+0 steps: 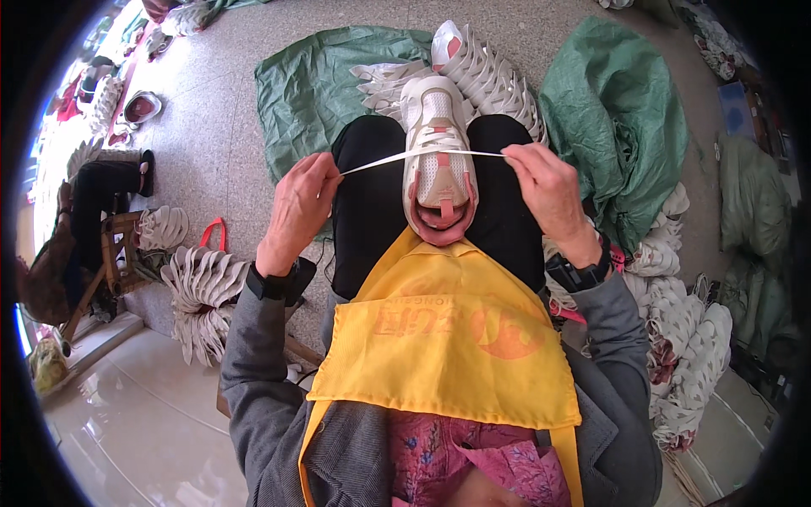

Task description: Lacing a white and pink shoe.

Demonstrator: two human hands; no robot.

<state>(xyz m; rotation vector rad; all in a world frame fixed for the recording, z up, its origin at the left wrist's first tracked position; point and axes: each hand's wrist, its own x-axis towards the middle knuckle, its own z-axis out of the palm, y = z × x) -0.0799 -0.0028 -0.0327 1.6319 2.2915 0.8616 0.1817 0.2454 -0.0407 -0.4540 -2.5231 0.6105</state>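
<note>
A white and pink sneaker [439,182] rests between my knees, its toe pointing away and its pink-lined opening toward me. White shoelace [376,163] runs sideways across the sneaker's upper and is pulled nearly straight. My left hand [297,203] is closed in a pinch on one length of the lace, left of the shoe. On the other side, my right hand [549,190] pinches the opposite length, also closed. Part of the lacing shows crossed over the tongue toward the toe.
Rows of stacked white shoe parts [498,80] lie beyond my knees. Green woven sacks [308,84] spread on the floor at both sides. More stacked white pieces [203,287] stand at left, near a wooden stool [120,252] and another seated person [106,190]. White shoes [688,338] pile at right.
</note>
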